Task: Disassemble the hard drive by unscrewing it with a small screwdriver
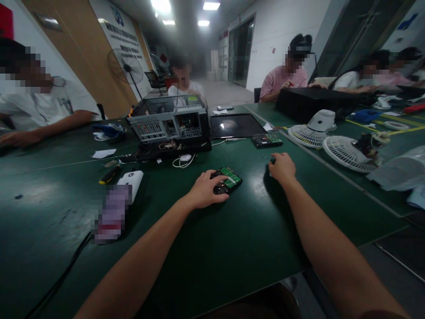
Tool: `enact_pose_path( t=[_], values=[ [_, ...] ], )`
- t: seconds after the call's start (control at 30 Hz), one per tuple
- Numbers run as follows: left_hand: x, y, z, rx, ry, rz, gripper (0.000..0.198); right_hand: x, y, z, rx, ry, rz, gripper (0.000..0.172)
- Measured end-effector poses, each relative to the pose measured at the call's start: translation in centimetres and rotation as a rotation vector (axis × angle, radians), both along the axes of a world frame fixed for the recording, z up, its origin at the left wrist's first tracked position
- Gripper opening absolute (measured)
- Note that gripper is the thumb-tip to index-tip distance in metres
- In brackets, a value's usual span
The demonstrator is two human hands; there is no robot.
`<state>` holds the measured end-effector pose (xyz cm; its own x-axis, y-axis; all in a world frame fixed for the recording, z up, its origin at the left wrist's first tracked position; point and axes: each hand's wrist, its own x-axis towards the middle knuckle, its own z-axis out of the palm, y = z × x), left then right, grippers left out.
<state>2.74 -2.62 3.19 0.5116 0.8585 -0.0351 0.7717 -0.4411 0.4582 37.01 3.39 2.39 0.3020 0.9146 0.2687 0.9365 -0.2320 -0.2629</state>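
My left hand (206, 189) rests on the green table (215, 248), its fingers curled around a small hard drive (228, 179) with its green circuit board facing up. My right hand (282, 167) lies knuckles up a little to the right, fingers closed over something small and dark that I cannot make out. A second hard drive (267, 140) lies further back, apart from both hands.
An open computer case (169, 122) stands at the table's middle back, a black side panel (236, 125) beside it. A screwdriver (109, 174) and a white device (131, 180) lie at left. Dismantled white fans (345, 150) sit at right. Other people sit around the tables.
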Motion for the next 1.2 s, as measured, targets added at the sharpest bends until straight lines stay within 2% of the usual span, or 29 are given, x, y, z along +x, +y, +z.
enact_pose_path(
  t=[0.07, 0.13, 0.57, 0.77, 0.93, 1.2],
  values=[
    [0.0, 0.0, -0.1, -0.001, -0.003, 0.005, 0.077, 0.1, 0.3, -0.7, -0.12, -0.045, 0.007, 0.046],
    [0.1, 0.1, -0.1, 0.002, -0.006, 0.002, 0.077, 0.0, 0.6, -1.0, -0.169, -0.071, 0.014, 0.048],
    [0.2, -0.1, 0.1, 0.036, 0.002, -0.001, 0.076, 0.3, 2.2, -1.1, -0.207, -0.067, 0.034, 0.056],
    [0.2, -0.2, 0.2, 0.017, 0.006, -0.004, 0.076, 0.4, 2.6, -1.1, -0.229, -0.075, 0.055, 0.049],
    [0.1, 0.0, 0.0, 0.018, -0.003, -0.002, 0.077, 0.3, 2.2, -1.3, -0.188, -0.095, 0.046, 0.043],
    [0.1, -0.1, 0.2, 0.006, -0.005, -0.01, 0.078, -0.5, 1.7, -1.2, -0.173, -0.112, 0.118, 0.032]
  ],
)
